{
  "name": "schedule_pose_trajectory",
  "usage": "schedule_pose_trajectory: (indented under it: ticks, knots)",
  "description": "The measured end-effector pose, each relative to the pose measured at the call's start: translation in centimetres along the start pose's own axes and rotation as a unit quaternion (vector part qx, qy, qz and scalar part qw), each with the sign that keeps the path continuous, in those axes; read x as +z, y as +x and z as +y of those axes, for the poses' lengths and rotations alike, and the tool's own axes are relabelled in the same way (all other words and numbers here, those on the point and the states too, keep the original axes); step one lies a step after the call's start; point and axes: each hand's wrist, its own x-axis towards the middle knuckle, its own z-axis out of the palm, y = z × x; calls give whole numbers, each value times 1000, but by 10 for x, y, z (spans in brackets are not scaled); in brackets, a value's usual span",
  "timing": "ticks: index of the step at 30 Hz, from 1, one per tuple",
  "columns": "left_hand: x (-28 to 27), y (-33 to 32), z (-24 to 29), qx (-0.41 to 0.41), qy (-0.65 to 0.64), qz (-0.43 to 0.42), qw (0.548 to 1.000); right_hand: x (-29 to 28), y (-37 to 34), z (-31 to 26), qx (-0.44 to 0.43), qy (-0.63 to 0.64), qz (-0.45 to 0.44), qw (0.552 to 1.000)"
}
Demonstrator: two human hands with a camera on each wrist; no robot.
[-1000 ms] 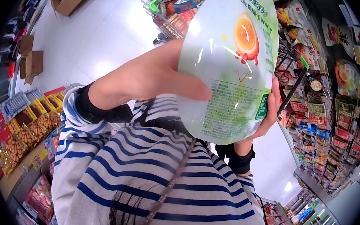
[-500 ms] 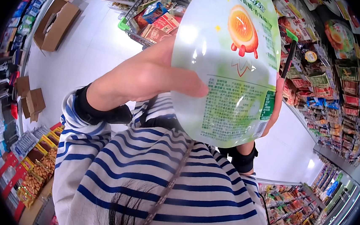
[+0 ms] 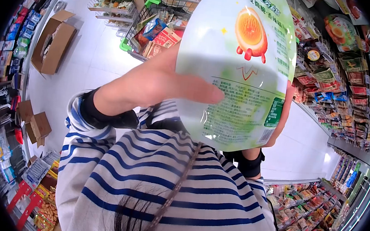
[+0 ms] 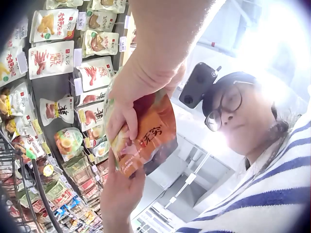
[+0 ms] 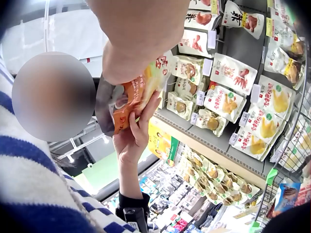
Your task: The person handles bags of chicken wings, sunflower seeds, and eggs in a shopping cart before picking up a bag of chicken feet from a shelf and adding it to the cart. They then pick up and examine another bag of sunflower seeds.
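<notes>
A glossy green and white snack pouch [image 3: 240, 72], with an egg picture and dense small print, is held up before the chest in the head view. My left hand [image 3: 157, 80] grips its left side, the thumb lying across the printed panel and the fingers hidden behind. On the right edge, my right hand [image 3: 282, 119] holds the pouch from behind, mostly covered by it. From the left wrist, the pouch's other face [image 4: 150, 133] shows orange with a logo, with fingers spread against it. The right wrist view shows the left hand's fingers [image 5: 143, 119] on that same orange face.
A shopping cart [image 3: 152, 1] with green corners and packaged food inside stands ahead, left of the pouch. Open cardboard boxes [image 3: 64, 47] sit on the floor at left. Racks of hanging snack packs [image 3: 352, 89] line the right; more shelves [image 3: 303, 216] stand lower right.
Both hands keep their hold on the pouch, which stays nearly in place. The surroundings have shifted in the head view, with the cart and boxes now farther left and lower.
</notes>
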Motion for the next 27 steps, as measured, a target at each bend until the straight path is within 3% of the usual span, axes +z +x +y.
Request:
schedule_pose_trajectory:
  ticks: [1,3,4,6,8,11,14,20,24,27]
  knots:
    - [-2,1,1,9,5,-5,1000,0,3,0,-25,-45,-12,999]
    - [-5,5,3,15,11,-17,1000,1,8,1,33,-58,-18,998]
    - [-7,6,3,13,12,-23,1000,2,9,3,117,-26,-12,993]
    - [-12,6,1,6,-22,-31,999,7,10,2,151,19,23,988]
    - [-15,6,-4,-2,-91,-33,995,11,13,0,42,3,51,998]
    - [-17,7,0,4,45,-58,997,8,20,2,-125,-125,50,983]
    - [-16,9,-2,43,113,-72,990,6,24,7,-189,-184,35,964]
    - [-17,10,-12,85,152,-70,982,9,23,-4,-66,-147,33,986]
    - [-16,10,-12,82,159,-82,980,11,21,1,-67,-145,55,986]
    - [-16,10,-10,74,159,-94,980,12,21,2,-53,-38,67,996]
